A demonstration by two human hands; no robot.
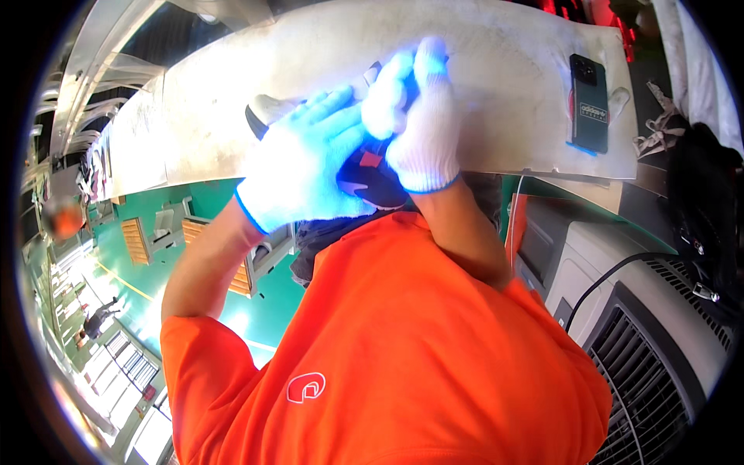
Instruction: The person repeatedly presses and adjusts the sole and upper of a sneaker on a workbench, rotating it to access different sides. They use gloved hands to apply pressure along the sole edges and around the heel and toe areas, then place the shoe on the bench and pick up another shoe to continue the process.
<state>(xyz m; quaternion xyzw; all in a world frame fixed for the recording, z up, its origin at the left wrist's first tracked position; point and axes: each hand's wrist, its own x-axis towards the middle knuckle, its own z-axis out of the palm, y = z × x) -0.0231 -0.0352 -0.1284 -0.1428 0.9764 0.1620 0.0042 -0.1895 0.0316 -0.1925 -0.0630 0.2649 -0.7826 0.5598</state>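
Observation:
A dark shoe (373,181) with a small pink patch and a pale grey side shape lies at the table's near edge, between and partly under my hands. My left hand (306,163), in a white knit glove with a blue cuff, rests flat on it, fingers stretched toward the right. My right hand (422,124), gloved alike, is just beyond the shoe. Its fingers are bent and bunched, with one digit pointing away; whatever they pinch is hidden. Past the left fingers shows a light grey piece with a black edge (267,110), partly covered. Strong blue-white light washes out both gloves.
A pale, stained worktable (496,101) curves across the top. On its right lies a dark phone (589,105). A grey-white machine with a black grille (643,364) stands at the right, beside a black bag (701,217). Wooden-slatted carts (136,240) stand on the green floor.

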